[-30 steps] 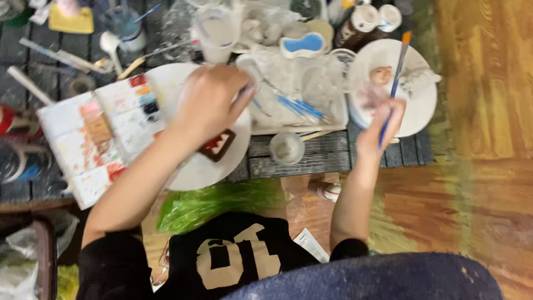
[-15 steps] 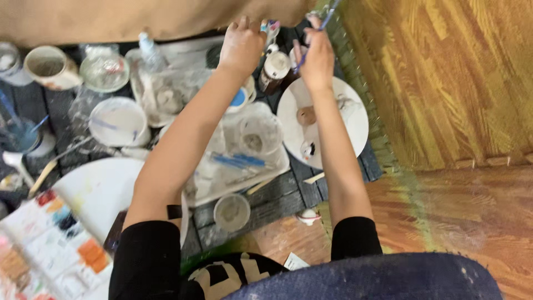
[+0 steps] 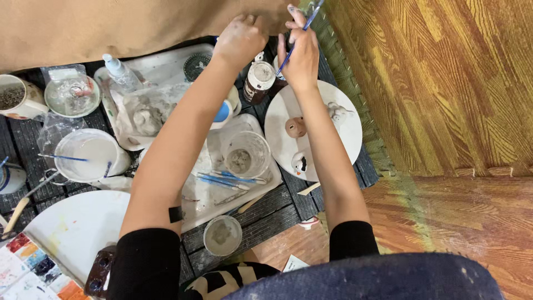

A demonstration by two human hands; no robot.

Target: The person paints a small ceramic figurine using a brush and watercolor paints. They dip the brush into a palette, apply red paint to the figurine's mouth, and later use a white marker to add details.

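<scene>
Both hands have stayed up at the far edge since half a second ago. From my remote seat I see the right hand (image 3: 300, 53) pinching a thin blue-handled paintbrush (image 3: 302, 25), just beyond the round white ceramic plate (image 3: 344, 139). Left of it, the left hand (image 3: 240, 39) curls at the edge of the tan cloth (image 3: 111, 28); whether it grips anything I cannot tell. A brown paint jar (image 3: 259, 80) stands beside the plate's far-left rim.

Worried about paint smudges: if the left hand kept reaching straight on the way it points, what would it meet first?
Probably the tan paper sheet: the left hand points up-frame with its fingertips already at that sheet's edge. Depth is unclear, so contact can't be confirmed.
</scene>
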